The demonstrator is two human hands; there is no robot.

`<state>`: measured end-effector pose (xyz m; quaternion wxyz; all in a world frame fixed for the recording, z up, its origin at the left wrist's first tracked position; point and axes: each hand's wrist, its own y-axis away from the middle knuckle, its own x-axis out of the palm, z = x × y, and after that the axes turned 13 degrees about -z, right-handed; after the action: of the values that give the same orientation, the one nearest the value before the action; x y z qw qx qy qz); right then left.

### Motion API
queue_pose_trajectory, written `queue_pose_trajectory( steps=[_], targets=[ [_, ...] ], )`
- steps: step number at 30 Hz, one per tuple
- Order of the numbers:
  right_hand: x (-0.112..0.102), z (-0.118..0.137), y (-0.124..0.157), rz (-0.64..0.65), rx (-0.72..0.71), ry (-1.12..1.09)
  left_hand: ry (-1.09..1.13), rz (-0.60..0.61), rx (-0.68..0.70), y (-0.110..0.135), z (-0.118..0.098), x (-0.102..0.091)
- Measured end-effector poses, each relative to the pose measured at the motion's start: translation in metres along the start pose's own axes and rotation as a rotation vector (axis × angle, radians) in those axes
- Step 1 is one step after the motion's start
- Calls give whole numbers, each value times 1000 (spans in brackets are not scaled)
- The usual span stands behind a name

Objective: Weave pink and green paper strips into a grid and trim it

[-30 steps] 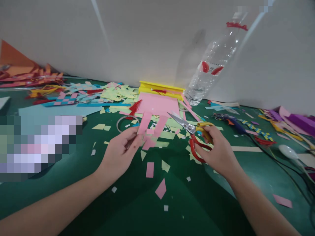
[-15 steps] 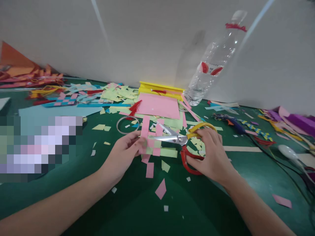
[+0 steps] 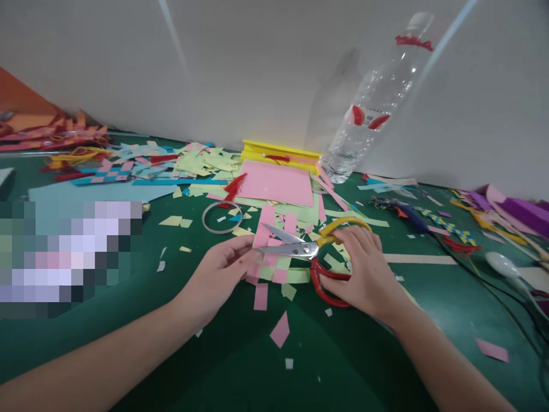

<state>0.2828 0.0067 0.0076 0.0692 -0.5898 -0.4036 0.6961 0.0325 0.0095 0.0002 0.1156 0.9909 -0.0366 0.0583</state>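
Across the near part of the green table [image 3: 189, 366], pink and white paper scraps [image 3: 261, 297] lie scattered between the person's bare forearms, which reach inward from the lower corners. The left hand [image 3: 218, 269] has its thumb and fingertips pinched together on the left side of a woven piece [image 3: 281, 274] of pink and pale green paper strips, at the middle of the table. From the other side, the right hand [image 3: 364, 274] curls its fingers around the yellow and red handles of the scissors [image 3: 307, 250]; their blades stand apart in a narrow V, pointing left across the weave. Just beyond the left hand lies a silvery ring [image 3: 204, 220], with small scraps inside its circle. Farther back are a pink sheet [image 3: 277, 183] and a folded yellow strip [image 3: 281, 151]. Near the pale wall [image 3: 214, 68], a clear bottle [image 3: 371, 123] tilts right; through the glare, it seems to hold a little clear liquid at the bottom.
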Motion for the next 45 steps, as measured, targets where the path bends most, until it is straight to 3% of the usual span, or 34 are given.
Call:
queue_pose_trajectory(
  steps=[14, 28, 45],
  targets=[
    [-1, -5, 1, 17, -9, 10, 65, -73, -71, -1, 4, -1],
    [-1, -1, 0, -25, -50, 13, -12, 16, -31, 0, 5, 0],
    [0, -3, 1, 26, -33, -7, -70, -53, -57, 1, 3, 2]
  ],
)
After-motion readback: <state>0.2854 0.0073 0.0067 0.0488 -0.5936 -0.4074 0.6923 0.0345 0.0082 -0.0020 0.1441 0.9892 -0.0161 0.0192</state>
